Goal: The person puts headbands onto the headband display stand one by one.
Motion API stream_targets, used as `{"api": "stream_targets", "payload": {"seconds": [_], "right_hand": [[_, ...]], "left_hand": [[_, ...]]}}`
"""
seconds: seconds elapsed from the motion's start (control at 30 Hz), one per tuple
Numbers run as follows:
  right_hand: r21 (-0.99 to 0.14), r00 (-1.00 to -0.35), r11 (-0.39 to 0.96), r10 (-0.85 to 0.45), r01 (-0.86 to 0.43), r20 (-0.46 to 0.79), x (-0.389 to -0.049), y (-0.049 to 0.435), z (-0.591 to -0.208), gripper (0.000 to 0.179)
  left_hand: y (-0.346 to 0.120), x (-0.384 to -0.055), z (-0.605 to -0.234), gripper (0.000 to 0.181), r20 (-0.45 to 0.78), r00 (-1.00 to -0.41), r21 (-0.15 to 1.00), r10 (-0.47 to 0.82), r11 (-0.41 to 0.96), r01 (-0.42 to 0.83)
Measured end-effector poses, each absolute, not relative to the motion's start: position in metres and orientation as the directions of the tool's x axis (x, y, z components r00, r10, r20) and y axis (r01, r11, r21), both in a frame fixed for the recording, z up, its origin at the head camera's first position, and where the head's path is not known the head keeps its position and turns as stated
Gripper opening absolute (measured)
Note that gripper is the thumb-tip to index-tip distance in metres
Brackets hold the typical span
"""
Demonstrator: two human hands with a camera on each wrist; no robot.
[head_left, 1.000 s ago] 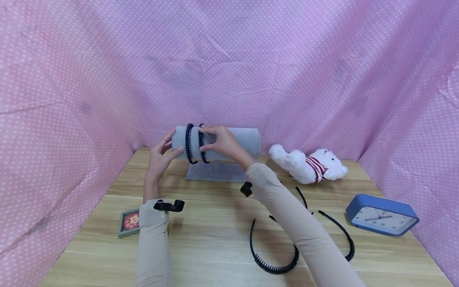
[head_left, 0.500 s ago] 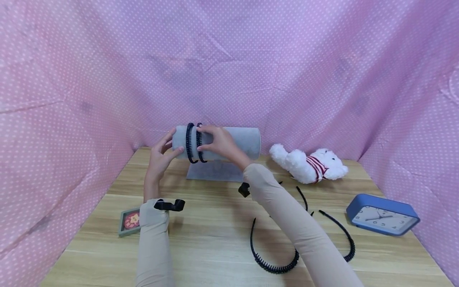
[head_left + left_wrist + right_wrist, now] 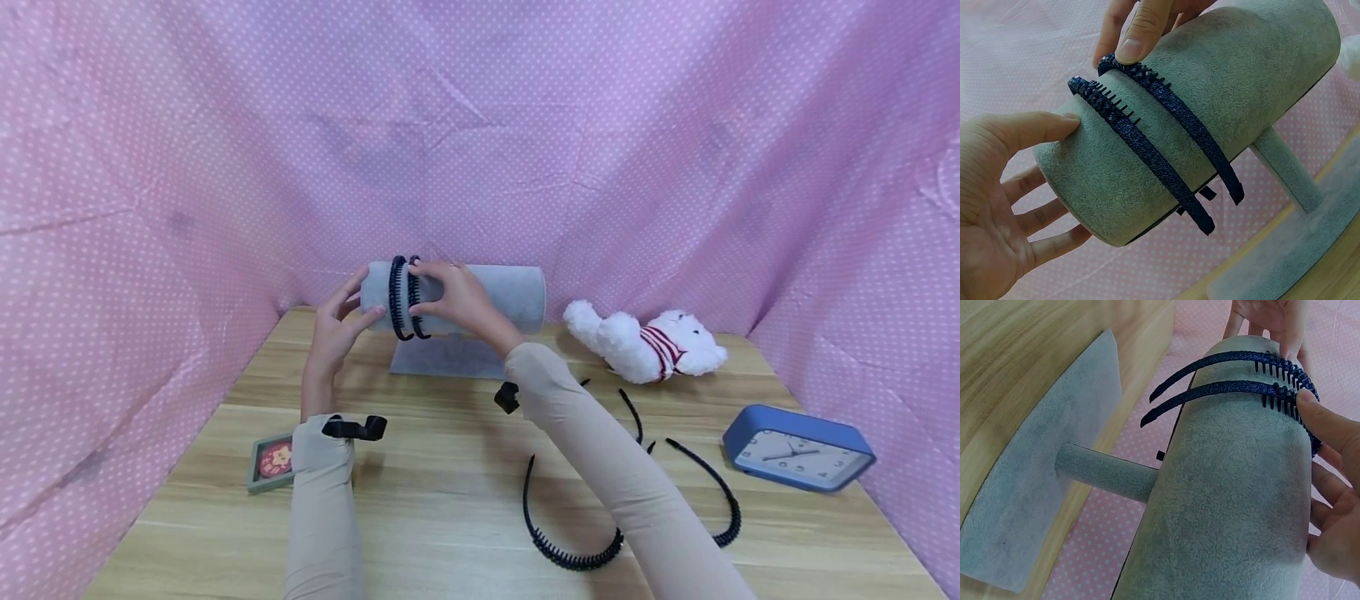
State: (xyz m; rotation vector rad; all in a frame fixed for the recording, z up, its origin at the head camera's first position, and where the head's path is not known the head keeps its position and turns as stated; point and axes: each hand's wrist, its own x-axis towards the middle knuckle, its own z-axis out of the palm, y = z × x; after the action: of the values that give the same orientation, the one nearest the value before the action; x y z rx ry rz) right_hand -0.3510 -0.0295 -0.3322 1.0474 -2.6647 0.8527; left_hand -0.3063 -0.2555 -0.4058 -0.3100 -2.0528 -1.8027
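A grey velvety headband stand has a horizontal roll on a post and flat base. Two dark headbands with comb teeth straddle the roll close together near its left end. My left hand grips that end, thumb in front and fingers behind, beside the outer headband. With thumb and fingers, my right hand pinches the inner headband at its toothed part. In the right wrist view, both headbands' tips stick out past the roll's edge. A narrow gap separates the two bands.
Several more black headbands, including a toothed headband, lie on the wooden table around the right forearm. At right are a white plush toy and blue alarm clock. A small frame lies left; pink dotted cloth surrounds the table.
My right hand has slid the inner headband a little leftward along the roll, narrowing the gap to the outer one. The left hand has stayed at the roll's end.
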Motion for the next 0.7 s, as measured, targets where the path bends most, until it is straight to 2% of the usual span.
{"api": "stream_targets", "payload": {"seconds": [0.33, 0.6, 0.7], "right_hand": [[-0.486, -0.748, 0.576, -0.579, -0.657, 0.325, -0.348, -0.027, -0.331, 0.066], [-0.594, -0.757, 0.510, -0.583, -0.623, 0.294, -0.344, -0.020, -0.326, 0.068], [-0.592, -0.747, 0.504, -0.601, -0.630, 0.284, -0.341, -0.016, -0.325, 0.069]], "left_hand": [[-0.254, -0.304, -0.402, 0.066, 0.387, -0.918, 0.916, -0.084, 0.148, 0.373], [-0.245, -0.285, -0.383, 0.066, 0.368, -0.927, 0.923, -0.074, 0.146, 0.355], [-0.245, -0.283, -0.381, 0.066, 0.357, -0.931, 0.927, -0.075, 0.148, 0.343]]}}
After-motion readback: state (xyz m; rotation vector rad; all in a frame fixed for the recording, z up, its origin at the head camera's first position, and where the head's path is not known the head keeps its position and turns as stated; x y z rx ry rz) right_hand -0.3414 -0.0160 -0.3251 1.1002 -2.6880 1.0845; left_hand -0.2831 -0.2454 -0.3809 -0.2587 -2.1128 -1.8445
